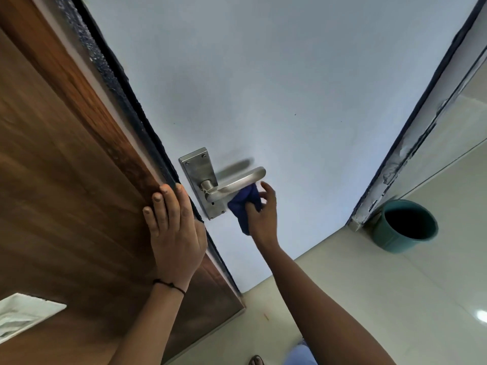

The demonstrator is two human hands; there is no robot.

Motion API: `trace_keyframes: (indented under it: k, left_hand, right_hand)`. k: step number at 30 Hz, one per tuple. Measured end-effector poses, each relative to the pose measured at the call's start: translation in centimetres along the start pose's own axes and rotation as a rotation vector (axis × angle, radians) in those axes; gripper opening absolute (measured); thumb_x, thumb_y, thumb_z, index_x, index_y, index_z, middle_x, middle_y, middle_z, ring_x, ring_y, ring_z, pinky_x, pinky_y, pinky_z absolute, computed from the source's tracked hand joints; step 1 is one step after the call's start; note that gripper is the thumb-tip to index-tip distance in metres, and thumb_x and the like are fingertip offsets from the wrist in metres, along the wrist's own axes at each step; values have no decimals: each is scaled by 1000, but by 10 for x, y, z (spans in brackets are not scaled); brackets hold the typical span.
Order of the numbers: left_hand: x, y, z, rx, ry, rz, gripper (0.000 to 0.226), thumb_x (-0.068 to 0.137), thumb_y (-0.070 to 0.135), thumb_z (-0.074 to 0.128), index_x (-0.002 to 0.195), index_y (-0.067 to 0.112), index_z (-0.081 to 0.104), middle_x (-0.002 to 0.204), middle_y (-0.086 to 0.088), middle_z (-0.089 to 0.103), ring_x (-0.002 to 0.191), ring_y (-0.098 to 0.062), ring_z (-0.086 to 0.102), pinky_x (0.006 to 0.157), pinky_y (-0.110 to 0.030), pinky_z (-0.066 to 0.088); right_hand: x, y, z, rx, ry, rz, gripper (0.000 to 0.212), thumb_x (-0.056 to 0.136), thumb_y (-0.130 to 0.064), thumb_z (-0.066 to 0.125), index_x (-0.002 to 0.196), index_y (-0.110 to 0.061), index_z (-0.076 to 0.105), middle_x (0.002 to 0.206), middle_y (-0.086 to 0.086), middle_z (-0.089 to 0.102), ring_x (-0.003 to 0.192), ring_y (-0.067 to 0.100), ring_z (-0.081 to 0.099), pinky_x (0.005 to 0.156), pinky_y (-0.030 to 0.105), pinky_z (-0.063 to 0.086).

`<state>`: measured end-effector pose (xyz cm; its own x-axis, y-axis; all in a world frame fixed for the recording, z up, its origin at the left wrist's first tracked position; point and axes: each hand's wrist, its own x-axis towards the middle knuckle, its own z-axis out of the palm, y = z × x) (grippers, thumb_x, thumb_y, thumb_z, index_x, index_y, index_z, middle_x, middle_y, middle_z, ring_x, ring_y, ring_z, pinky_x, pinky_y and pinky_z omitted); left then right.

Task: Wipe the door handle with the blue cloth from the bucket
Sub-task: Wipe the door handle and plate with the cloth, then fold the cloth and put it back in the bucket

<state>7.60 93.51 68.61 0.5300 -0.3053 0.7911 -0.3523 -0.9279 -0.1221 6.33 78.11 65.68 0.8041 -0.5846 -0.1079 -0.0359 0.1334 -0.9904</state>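
Note:
A silver lever door handle [232,184] on a metal backplate [200,169] sticks out from the pale blue door face [263,88]. My right hand [263,212] holds a bunched dark blue cloth [243,206] just under the lever, and the cloth touches the lever's underside. My left hand [171,225] lies flat on the door's brown wooden edge [66,167], fingers together, left of the handle. A teal bucket [405,227] stands on the floor at the right; its inside looks dark.
A dark door frame [421,122] with chipped paint runs down the right side, next to the bucket. Pale floor tiles [342,299] spread below. A sandalled foot [257,360] shows at the bottom edge. A white vent panel [23,314] sits at lower left.

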Motion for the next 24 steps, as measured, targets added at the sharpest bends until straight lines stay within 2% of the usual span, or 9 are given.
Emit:
trace_keyframes:
  k: [2, 4, 6, 8, 11, 14, 19, 21, 24]
  left_hand:
    - [4, 21, -4, -141, -67, -123, 78, 85, 14, 41, 151, 5, 2, 151, -28, 11, 143, -33, -2, 119, -38, -10]
    - [7, 47, -3, -322, -158, -140, 74, 83, 15, 44, 149, -1, 15, 154, -28, 17, 144, -34, 3, 119, -37, -8]
    - [6, 86, 4, -620, -289, -55, 62, 89, 18, 44, 146, -2, 30, 155, -17, 25, 148, -27, 11, 122, -35, 2]
    - [3, 131, 3, -976, -579, -105, 49, 94, 29, 44, 137, 7, 48, 147, 1, 41, 145, -18, 28, 120, -28, 17]
    - [6, 213, -11, -1349, -967, -203, 35, 87, 47, 54, 120, 35, 57, 123, 22, 58, 123, 1, 50, 98, -4, 33]
    - [10, 290, -22, -1540, -1053, -252, 27, 87, 35, 64, 113, 30, 61, 113, 18, 66, 108, 4, 59, 90, -9, 43]
    - [29, 400, -31, -1687, -1147, -404, 18, 87, 20, 65, 101, 10, 69, 92, 2, 74, 79, 3, 67, 68, -12, 49]
    - [38, 437, -34, -1730, -1197, -376, 18, 87, 19, 65, 101, 9, 69, 92, 2, 74, 81, 3, 67, 71, -13, 51]
    - [52, 486, -34, -1816, -1296, -435, 24, 80, 30, 67, 98, 14, 70, 97, -4, 75, 95, -15, 68, 85, -34, 52]
  right_hand:
    - [4, 9, -31, 109, 15, 169, 44, 89, -7, 50, 129, -19, 37, 126, 7, 54, 93, 12, 62, 67, 19, 49]
    - [6, 12, -67, 246, -6, 294, 37, 86, -13, 48, 122, -15, 42, 112, 12, 62, 93, 29, 68, 66, 30, 51]
    - [5, 7, -112, 305, -44, 302, 22, 87, -13, 40, 109, -13, 44, 85, 8, 64, 73, 28, 67, 53, 26, 48]
    - [-1, -2, -151, 350, -48, 285, 22, 86, -11, 36, 106, -17, 43, 77, 3, 63, 68, 25, 62, 51, 24, 45]
    - [-12, -9, -213, 327, 121, 203, 36, 86, -14, 43, 122, -16, 49, 103, 9, 68, 89, 30, 66, 69, 36, 54]
    - [-25, -19, -270, 235, 250, 134, 38, 96, -20, 46, 131, -34, 47, 126, -2, 62, 115, 22, 62, 99, 48, 49]
    - [-32, -49, -375, 114, 347, 53, 43, 101, -12, 38, 138, -34, 41, 125, -6, 56, 112, 12, 60, 90, 42, 57]
    - [-27, -58, -420, -47, 437, 24, 40, 99, -14, 43, 134, -35, 46, 123, -6, 55, 111, 12, 58, 92, 39, 55]
    - [-12, -68, -475, -321, 470, -17, 36, 94, -18, 55, 124, -37, 51, 122, -8, 46, 115, 9, 48, 91, 18, 48]
